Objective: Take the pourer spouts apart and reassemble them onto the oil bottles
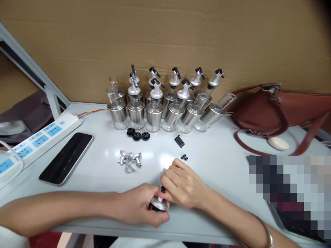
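Near the table's front edge, my left hand [146, 203] is closed around a silver and black pourer top [159, 204]. My right hand [182, 184] is closed over the top's upper end, at its black lever [162, 189]; its fingertips partly hide that part. Beyond my hands lie several loose silver spouts [130, 160] in a heap. Behind them are three black rubber stoppers [137, 136]. To the right lie thin black levers [179, 141] side by side and several tiny black caps [184, 157].
Two rows of glass and steel bottles [154, 115] stand at the back, many with pourer tops. On the left are a phone [67, 158] and a power strip [38, 139]. At right lie a brown bag [281, 110], a white oval object [278, 143] and a pixelated area.
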A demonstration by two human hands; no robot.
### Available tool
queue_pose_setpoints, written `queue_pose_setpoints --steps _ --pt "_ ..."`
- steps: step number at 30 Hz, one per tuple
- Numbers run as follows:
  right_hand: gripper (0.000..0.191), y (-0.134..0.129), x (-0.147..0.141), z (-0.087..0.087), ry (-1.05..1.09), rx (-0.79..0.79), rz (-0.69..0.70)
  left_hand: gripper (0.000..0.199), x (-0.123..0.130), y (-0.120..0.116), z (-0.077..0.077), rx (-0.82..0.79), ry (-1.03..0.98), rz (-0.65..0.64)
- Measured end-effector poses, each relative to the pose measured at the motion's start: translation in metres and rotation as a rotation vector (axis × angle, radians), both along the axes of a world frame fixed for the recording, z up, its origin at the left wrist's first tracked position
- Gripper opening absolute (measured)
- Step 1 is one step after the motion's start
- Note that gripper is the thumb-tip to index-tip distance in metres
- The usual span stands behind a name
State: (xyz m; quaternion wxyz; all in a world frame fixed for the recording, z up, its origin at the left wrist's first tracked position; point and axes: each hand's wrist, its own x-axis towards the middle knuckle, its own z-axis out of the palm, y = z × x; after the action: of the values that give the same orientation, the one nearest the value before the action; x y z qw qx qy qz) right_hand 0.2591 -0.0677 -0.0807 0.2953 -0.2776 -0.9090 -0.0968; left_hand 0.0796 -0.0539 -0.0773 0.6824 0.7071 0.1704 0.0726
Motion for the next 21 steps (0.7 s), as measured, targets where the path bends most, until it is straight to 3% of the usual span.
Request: queue_pose_setpoints --steps 21 --pt "0.056 -0.0018 -0.0020 -0.0018 0.071 -0.130 -0.010 0.024 0.0004 0.0034 0.0003 -0.082 -0.034 -0.031"
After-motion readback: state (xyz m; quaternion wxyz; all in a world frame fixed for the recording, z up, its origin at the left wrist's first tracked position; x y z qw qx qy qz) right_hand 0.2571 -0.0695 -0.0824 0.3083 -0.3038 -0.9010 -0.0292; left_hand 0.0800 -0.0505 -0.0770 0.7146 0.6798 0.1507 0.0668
